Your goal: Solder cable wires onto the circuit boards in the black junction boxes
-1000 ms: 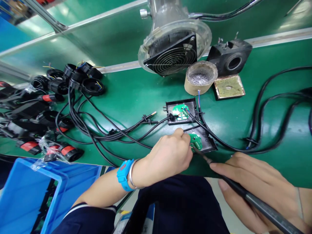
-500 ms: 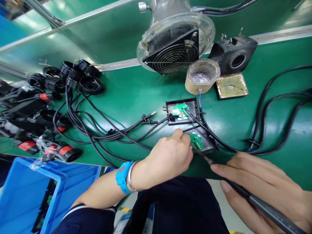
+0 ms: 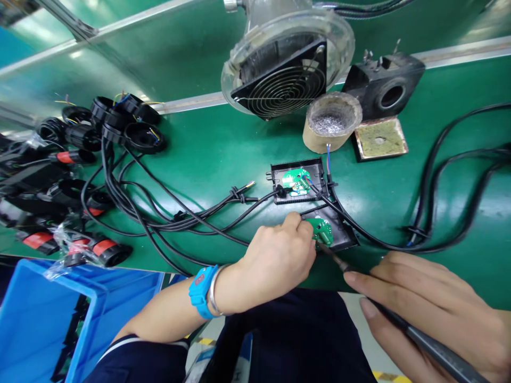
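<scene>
My right hand [image 3: 435,314] grips a soldering iron [image 3: 403,322] by its dark handle. The iron's tip rests at the near edge of a green circuit board [image 3: 322,230], which lies in a black plastic case half [image 3: 344,234]. Over the left part of that case is my left hand [image 3: 279,255], its fingers pinched together at the board; what they hold is hidden beneath them. Just beyond lies a second black case half [image 3: 315,166] holding another green circuit board [image 3: 293,178], with black cables running into it from both sides.
A fan with a round grille [image 3: 285,85] hangs at the back, near a round pot [image 3: 325,141], a sponge tray [image 3: 381,139] and a black iron stand [image 3: 389,80]. Black cables [image 3: 191,219] and fittings [image 3: 107,252] crowd the left. A blue bin [image 3: 90,282] stands below the table edge.
The view has shifted slightly, so the parts on the left sit a little further left. Both hands and the soldering iron keep nearly the same position at the board.
</scene>
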A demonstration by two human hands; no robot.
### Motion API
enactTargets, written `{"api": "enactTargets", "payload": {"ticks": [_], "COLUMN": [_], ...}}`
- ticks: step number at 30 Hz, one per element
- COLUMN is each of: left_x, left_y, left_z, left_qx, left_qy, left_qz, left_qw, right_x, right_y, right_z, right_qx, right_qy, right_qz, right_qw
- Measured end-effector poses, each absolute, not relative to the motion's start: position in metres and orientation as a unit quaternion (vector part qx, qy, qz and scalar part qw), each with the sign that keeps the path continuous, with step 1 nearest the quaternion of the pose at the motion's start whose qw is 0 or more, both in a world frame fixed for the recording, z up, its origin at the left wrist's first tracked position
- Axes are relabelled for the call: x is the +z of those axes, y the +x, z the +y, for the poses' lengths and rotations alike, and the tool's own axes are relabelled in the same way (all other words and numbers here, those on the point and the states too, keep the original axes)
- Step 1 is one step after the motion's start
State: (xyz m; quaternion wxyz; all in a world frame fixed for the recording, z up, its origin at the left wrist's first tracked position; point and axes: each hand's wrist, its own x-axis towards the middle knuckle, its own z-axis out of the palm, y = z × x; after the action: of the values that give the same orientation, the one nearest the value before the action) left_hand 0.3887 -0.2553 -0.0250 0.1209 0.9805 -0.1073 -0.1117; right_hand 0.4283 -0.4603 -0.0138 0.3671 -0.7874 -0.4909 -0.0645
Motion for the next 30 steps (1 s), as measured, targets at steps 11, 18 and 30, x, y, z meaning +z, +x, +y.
{"api": "enactTargets", "payload": {"ticks": [11,18,30], "left_x": [-0.022,-0.022,-0.019], "left_y": [0.389,0.389,0.388], "left_z": [-0.255,-0.256,-0.251], "left_qx": [-0.126,-0.126,-0.140], "left_qy": [0.978,0.979,0.969], "left_qz": [-0.109,-0.105,-0.110], "left_qw": [0.126,0.122,0.170], "right_x": [-0.010,-0.008,-0.029], "right_y": [0.422,0.418,0.417], "right_z": [-0.465,-0.474,-0.466], "right_qx": [-0.047,-0.059,-0.112], "right_qy": [-0.804,-0.812,-0.808], "right_qz": [-0.461,-0.429,-0.370], "right_qw": [0.373,0.392,0.446]}}
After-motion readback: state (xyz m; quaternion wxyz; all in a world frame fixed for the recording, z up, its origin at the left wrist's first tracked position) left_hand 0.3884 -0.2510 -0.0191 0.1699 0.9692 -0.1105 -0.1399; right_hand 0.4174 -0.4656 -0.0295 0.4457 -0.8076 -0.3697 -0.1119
